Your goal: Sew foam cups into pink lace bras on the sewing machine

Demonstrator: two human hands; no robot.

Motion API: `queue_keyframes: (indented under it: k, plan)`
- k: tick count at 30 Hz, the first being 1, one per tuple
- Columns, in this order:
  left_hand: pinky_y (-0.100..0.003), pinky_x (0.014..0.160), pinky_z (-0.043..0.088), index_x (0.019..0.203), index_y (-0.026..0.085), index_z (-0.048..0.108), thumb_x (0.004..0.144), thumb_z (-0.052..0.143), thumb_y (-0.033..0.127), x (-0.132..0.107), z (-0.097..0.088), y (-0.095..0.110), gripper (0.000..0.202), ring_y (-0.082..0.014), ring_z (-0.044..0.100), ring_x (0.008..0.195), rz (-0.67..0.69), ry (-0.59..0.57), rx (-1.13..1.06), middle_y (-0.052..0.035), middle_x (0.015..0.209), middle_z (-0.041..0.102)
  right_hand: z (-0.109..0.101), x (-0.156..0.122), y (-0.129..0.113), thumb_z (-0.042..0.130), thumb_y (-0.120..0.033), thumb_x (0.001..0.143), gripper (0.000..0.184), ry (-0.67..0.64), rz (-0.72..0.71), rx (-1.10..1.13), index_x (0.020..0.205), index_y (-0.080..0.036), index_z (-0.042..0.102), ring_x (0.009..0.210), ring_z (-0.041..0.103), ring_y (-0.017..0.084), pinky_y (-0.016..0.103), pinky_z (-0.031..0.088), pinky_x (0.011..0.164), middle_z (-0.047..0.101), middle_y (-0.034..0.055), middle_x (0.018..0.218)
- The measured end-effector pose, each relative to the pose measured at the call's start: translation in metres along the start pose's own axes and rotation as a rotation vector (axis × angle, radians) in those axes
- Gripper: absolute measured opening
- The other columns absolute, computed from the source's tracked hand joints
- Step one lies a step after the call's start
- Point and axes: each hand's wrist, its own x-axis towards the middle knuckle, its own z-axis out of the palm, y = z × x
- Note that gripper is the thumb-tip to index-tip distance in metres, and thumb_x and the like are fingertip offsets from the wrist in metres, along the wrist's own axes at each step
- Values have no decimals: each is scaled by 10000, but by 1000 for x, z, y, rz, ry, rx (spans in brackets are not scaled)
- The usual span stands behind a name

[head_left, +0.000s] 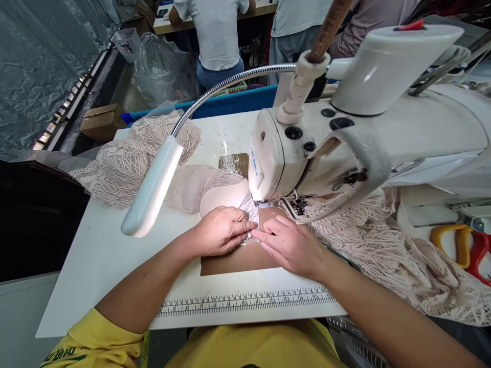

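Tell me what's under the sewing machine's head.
Pale lace fabric lies there, pressed flat by the left hand and right hand. The needle itself is hidden by the machine head.

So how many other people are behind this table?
3: person in white T-shirt top centre, person in pale blue top right of them, person in grey-brown top further right. More may be hidden.

Between the left hand [220, 230] and right hand [291, 245] lies pale beige lace [250, 210] with an open net pattern. Beyond the left hand is a plain blush padded cup [222, 197]. The tabletop [95, 255] is white, with a brown panel [238, 261] under the hands and a black-marked ruler strip [245, 302] nearer. The sewing machine [383, 133] is cream-white. Far right of the right hand, the scissors handles [452, 240] are yellow and red.
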Motion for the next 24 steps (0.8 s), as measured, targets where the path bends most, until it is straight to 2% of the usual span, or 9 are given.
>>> queue_keyframes:
  k: [4,7,9,14,17,20,24]
  plan:
    - [-307,701,425,1212,199,611,957,424,296,0,-1,0,331,-190,569,816,9,-22,16,-71,879,614,6,-3,5,452,-199,921,248,105,-5,40,1063,-214,655,716,475,157,287,332,679,595,25,771]
    - [-310,700,421,1220,196,608,960,417,301,0,-1,-1,340,-191,568,815,20,-23,21,-74,874,614,11,-4,8,433,-196,936,264,225,53,47,1001,-218,687,714,530,151,280,381,699,614,25,727]
    - [-312,698,418,1219,193,611,958,418,299,0,-1,-1,341,-193,568,811,20,-24,21,-76,869,615,13,-3,8,431,-220,946,271,262,98,22,981,-225,700,707,549,150,278,404,707,627,29,723]
    - [-303,734,426,1209,196,620,949,436,284,0,-4,0,331,-193,580,833,1,-25,-42,-78,878,632,16,3,5,439,-201,953,267,248,84,-49,925,-212,703,717,568,149,286,424,744,653,43,753]
    - [-282,726,441,1173,175,634,929,481,317,1,-5,2,321,-177,591,802,-49,17,-154,-67,862,646,18,6,5,449,-191,949,258,259,72,-81,882,-198,698,726,570,149,288,423,743,661,51,785]
    - [-267,689,449,1083,155,659,908,527,359,2,-2,5,299,-167,600,767,-141,83,-207,-54,832,659,19,6,6,466,-199,944,239,269,77,-78,878,-201,695,733,571,150,286,422,738,658,48,783]
    - [-275,697,446,902,173,671,925,496,293,5,8,8,214,-167,612,765,-182,147,-140,-41,790,671,18,5,6,478,-202,938,223,260,93,-58,912,-222,698,746,575,156,290,421,748,653,39,766]
